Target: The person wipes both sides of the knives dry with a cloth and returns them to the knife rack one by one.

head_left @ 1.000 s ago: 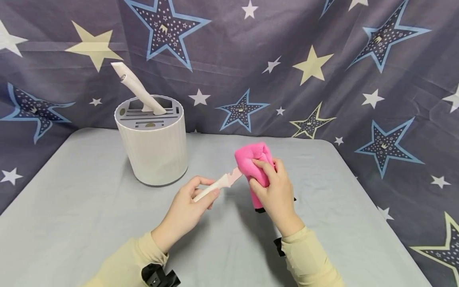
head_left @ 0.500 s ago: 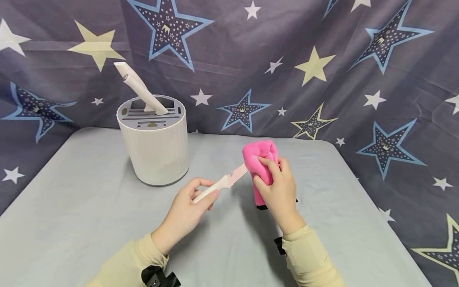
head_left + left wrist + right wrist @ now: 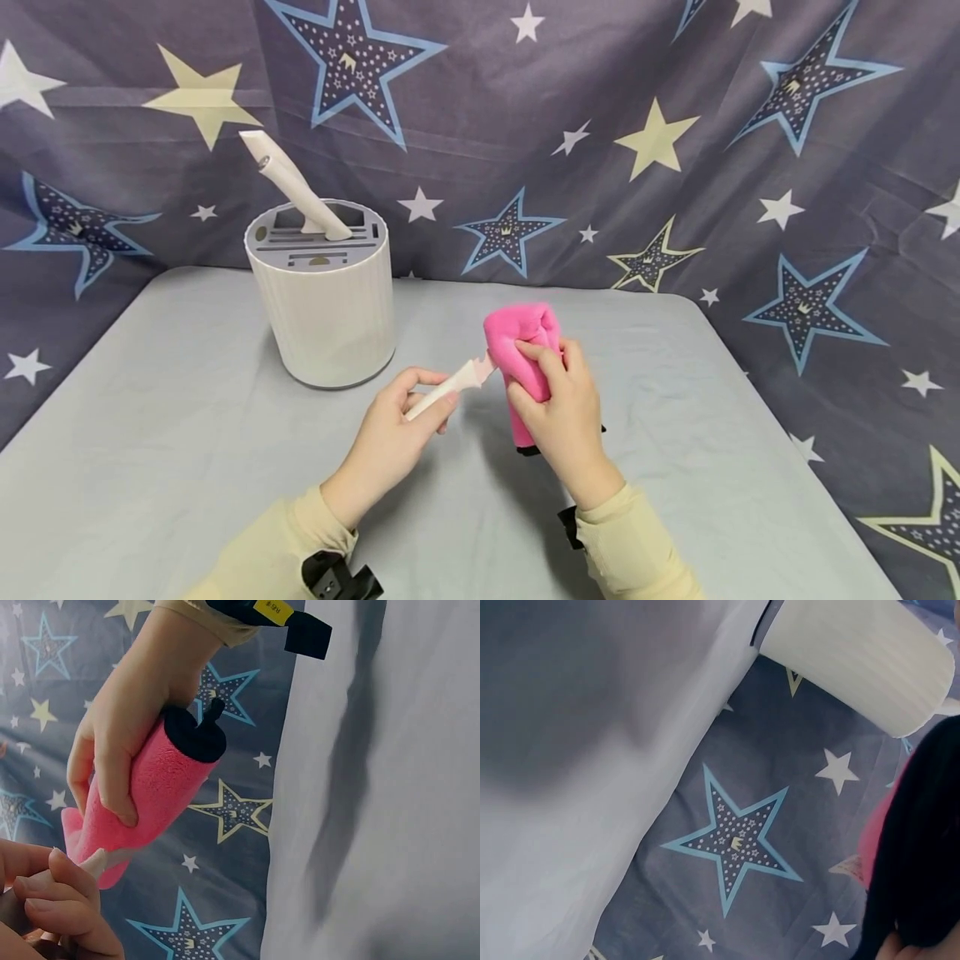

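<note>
My left hand (image 3: 386,437) grips a knife (image 3: 463,380) by its white handle, its pink blade angled up to the right. In my right hand (image 3: 562,417) is a folded pink cloth (image 3: 517,333) with a black edge, pinched around the blade. Only a short stretch of blade by the handle shows; the cloth hides the rest. The left wrist view has the cloth (image 3: 165,780) rolled under the right fingers, its dark end toward the wrist. At the right of the right wrist view, the black edge (image 3: 915,847) covers most of the pink.
A white ribbed knife block (image 3: 322,317) with a grey slotted top stands at the back left of the cloth-covered table (image 3: 187,433). Light-coloured handles (image 3: 296,196) lean out of its top. A dark star-patterned curtain (image 3: 480,125) hangs behind the table.
The right hand and cloth first slid outward along the blade, baring more of it, then came back down toward the handle. The left hand and knife stay almost still.
</note>
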Demonstrator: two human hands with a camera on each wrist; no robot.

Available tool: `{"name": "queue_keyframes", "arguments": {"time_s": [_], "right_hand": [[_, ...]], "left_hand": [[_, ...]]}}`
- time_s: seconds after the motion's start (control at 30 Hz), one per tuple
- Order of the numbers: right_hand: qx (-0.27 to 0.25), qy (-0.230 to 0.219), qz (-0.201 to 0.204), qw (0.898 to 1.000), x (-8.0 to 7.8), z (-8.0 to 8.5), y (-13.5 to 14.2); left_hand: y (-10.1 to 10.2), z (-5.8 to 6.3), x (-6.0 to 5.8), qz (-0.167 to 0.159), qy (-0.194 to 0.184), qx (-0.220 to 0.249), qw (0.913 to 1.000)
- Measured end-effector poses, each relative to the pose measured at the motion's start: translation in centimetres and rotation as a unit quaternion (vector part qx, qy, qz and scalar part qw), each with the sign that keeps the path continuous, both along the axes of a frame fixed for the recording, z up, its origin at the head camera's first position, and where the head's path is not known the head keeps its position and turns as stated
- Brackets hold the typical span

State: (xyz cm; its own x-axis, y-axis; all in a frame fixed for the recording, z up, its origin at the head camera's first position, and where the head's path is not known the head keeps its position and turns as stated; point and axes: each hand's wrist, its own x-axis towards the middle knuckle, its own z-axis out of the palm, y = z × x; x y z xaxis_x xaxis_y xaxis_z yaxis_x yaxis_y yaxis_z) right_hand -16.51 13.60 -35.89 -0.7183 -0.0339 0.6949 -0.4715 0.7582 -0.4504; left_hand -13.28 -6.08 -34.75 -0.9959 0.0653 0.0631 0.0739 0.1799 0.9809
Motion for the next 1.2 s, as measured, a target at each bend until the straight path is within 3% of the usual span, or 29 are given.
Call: {"name": "queue_keyframes", "arguments": {"time_s": [0.43,1.2], "right_hand": [[0.009,0.03,0.031,0.999,1.0,-0.3,-1.6],[0.004,0.032,-0.024,0.999,-0.2,-0.3,-0.4]], "left_hand": [[0.1,0.3,-0.2,0.014,-0.002,0.016,0.9998],[0.0,-0.1,-0.1,0.0,0.003,0.008,1.0]]}}
